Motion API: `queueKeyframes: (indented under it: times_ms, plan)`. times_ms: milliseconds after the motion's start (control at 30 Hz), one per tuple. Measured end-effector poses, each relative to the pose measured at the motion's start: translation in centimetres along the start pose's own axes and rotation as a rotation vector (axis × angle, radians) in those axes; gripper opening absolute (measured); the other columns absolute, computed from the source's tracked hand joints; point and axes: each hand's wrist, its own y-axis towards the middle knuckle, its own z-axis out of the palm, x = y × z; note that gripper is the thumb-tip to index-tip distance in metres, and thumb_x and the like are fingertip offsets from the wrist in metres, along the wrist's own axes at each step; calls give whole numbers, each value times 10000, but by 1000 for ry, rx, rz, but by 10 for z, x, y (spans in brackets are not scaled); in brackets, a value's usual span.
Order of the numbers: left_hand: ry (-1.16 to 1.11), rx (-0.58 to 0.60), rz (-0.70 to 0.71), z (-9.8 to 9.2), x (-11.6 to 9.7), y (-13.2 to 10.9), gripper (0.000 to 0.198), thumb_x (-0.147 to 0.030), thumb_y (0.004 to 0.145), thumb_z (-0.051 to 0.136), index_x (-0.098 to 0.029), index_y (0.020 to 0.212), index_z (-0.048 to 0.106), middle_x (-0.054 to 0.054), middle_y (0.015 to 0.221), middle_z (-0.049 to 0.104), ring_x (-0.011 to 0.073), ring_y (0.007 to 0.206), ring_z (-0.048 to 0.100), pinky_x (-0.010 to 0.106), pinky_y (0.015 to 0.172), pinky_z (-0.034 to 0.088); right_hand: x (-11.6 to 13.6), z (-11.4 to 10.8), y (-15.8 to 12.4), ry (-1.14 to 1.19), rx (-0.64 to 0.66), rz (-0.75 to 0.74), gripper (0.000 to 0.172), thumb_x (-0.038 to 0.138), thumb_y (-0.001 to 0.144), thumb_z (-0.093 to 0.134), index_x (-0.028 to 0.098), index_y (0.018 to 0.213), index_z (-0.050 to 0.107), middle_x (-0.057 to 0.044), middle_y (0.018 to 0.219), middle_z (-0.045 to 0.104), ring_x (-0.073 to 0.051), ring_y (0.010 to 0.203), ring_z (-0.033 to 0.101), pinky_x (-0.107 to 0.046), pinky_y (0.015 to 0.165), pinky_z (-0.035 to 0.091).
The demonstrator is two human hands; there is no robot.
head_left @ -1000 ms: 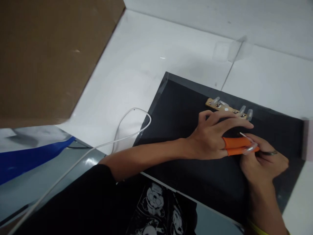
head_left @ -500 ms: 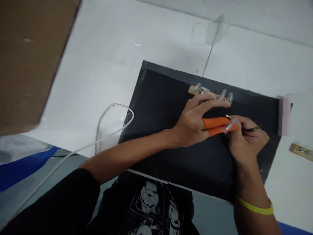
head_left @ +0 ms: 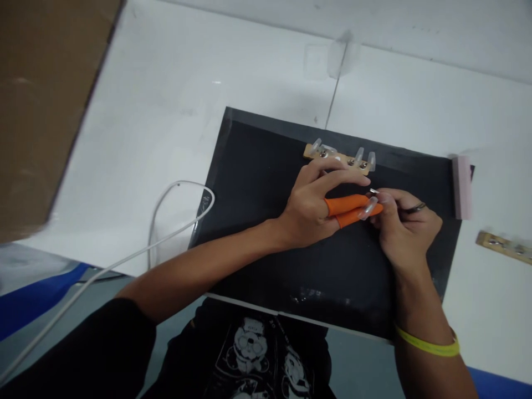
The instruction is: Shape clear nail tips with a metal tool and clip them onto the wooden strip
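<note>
My left hand [head_left: 311,202] wears orange finger cots [head_left: 347,205] on its thumb and index finger, which are pinched together at a clear false nail tip [head_left: 367,209]. Its other fingers stretch out above, close to a wooden display strip [head_left: 344,158]. Clear nail tips [head_left: 371,161] stand on metal studs along that strip. Pressed up against the orange fingertips, my right hand [head_left: 403,227] is closed in a pinch. A small shiny metal piece [head_left: 374,191] sticks out at its fingertips; its full shape is hidden.
Both hands work over a black mat [head_left: 249,177] on the white table [head_left: 166,100]. A pinkish block [head_left: 462,187] stands at the mat's right edge, with another wooden strip [head_left: 505,246] beyond. Left lie a white cable [head_left: 170,238] and a cardboard box [head_left: 50,111]. A clear container [head_left: 338,58] stands behind.
The view has shifted, so the mat and everything on it appear farther left. Both hands keep almost the same pose; the right fingers have shifted slightly around the nail tip and metal piece.
</note>
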Motion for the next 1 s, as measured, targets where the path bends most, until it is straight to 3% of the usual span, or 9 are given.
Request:
queueKeyframes:
  times_ms: [233,533,733,1000]
  plan:
    - [-17,-23,27,1,0,-2,175,-336,870,716,-222,996,676,41,948,715,191,1018,589,342,890,535,0,-1,1,-19,17,15,241,441,915,613,222,893,713,33,587,601,-106,499,535,-232,480,419]
    - [56,-42,177,1,0,-4,103,-255,874,711,-219,967,684,-4,908,761,174,960,601,315,851,526,1,0,2,-60,31,7,256,451,914,606,222,891,718,28,601,618,-108,510,554,-230,492,439]
    - [72,15,112,1,0,-5,52,-295,895,679,-263,936,686,-28,895,766,176,953,609,339,837,516,3,0,3,-78,36,-11,255,441,914,600,215,885,716,25,601,622,-112,511,559,-235,496,454]
    - [90,-77,167,1,-2,-3,85,-252,851,731,-243,915,676,-46,867,768,164,881,600,317,810,516,0,-1,3,-66,50,-25,228,414,918,607,214,900,716,28,607,622,-106,519,560,-223,499,447]
